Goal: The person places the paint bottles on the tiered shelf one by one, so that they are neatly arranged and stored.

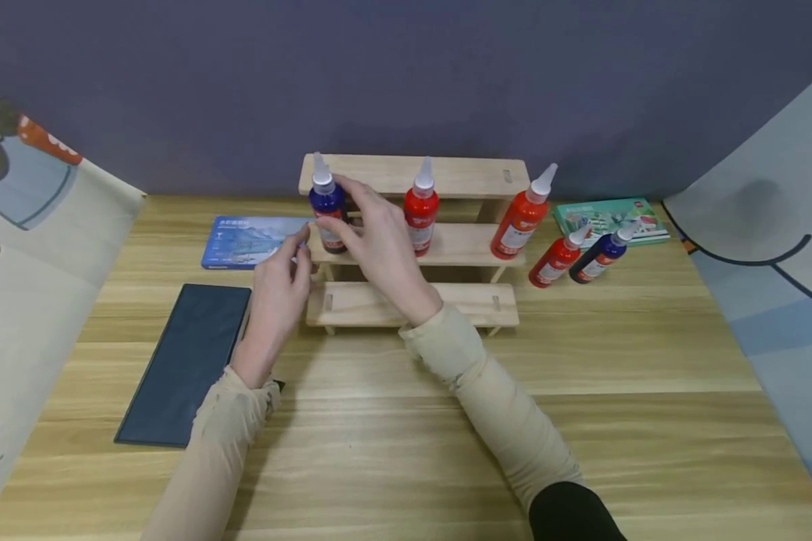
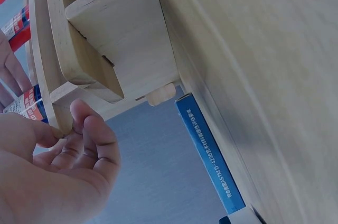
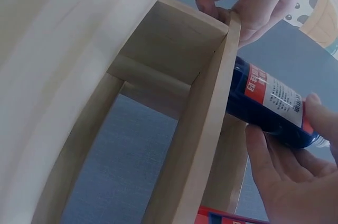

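Observation:
A dark blue squeeze bottle (image 1: pixel 327 207) with a silver collar and whitish pointed nozzle stands upright at the left end of the middle tier of a wooden three-step rack (image 1: pixel 460 242). My right hand (image 1: pixel 386 244) holds it from the right, thumb on one side and fingers on the other, as the right wrist view shows. My left hand (image 1: pixel 277 293) is at the same tier's left end, pinching the board's corner between thumb and curled fingers. On that tier also stand a red squeeze bottle (image 1: pixel 421 218) at mid-length and another red bottle (image 1: pixel 519 218), tilted in view, at the right end.
Right of the rack, a smaller red bottle (image 1: pixel 555 263) and a dark blue bottle (image 1: pixel 598 257) stand on the wooden table (image 1: pixel 352 466). Behind them lies a green box (image 1: pixel 643 218). A blue box (image 1: pixel 243 242) and a dark flat tablet-like panel (image 1: pixel 183 368) lie to the left.

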The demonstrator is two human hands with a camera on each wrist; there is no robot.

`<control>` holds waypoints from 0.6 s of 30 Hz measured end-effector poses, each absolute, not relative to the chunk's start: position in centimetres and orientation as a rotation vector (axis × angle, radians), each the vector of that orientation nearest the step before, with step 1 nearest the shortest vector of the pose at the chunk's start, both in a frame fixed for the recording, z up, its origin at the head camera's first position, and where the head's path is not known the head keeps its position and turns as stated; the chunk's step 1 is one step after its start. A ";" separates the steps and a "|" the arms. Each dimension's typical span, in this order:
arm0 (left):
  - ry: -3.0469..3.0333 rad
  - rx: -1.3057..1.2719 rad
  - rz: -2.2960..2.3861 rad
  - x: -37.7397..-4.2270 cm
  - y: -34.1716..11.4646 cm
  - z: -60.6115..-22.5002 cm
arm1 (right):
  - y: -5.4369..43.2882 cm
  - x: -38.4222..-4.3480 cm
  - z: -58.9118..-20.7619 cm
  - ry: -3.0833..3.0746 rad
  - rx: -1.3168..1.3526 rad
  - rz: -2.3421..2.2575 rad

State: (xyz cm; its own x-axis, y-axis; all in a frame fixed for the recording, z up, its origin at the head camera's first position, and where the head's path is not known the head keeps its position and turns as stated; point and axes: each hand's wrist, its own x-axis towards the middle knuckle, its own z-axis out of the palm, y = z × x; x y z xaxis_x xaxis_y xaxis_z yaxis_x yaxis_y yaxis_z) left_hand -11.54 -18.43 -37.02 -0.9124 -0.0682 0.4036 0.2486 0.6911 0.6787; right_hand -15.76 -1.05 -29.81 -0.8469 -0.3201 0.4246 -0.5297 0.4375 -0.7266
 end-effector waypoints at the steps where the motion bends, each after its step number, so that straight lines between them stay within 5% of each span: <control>1: -2.502 -0.140 -1.087 -11.5 -18.4 -37.0 | -1.1 -15.8 -29.8 -2.461 0.749 1.378; 18: -2.506 -0.147 -1.097 -11.4 -18.5 -36.9 | -0.4 -14.3 -29.5 -2.466 0.688 1.560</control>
